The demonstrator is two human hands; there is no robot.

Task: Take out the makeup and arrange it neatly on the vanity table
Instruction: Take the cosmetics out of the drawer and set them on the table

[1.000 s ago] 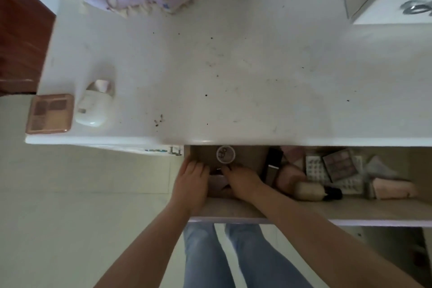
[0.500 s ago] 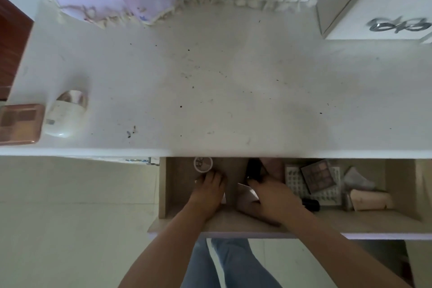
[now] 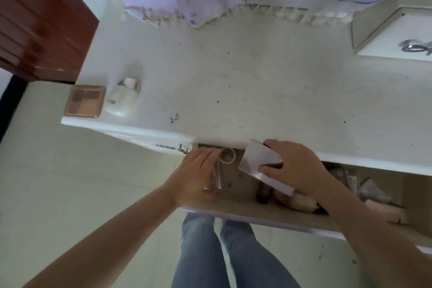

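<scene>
the open drawer (image 3: 261,214) at lower centre holds a round white jar (image 3: 228,156), a brush and blurred makeup at right. above it, the left hand (image 3: 195,174) pinches a thin clear case (image 3: 216,175), and the right hand (image 3: 293,167) grips a flat white box (image 3: 260,163) tilted at the vanity table (image 3: 257,91) edge.

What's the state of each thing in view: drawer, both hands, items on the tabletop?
Drawer: pulled open, makeup inside.
Left hand: closed on a thin clear case, held on edge.
Right hand: closed on a flat pale compact, lifted to the tabletop edge.
Palette: closed, flat on the vanity table, left end.
White bottle: lying on its side beside the palette.
</scene>
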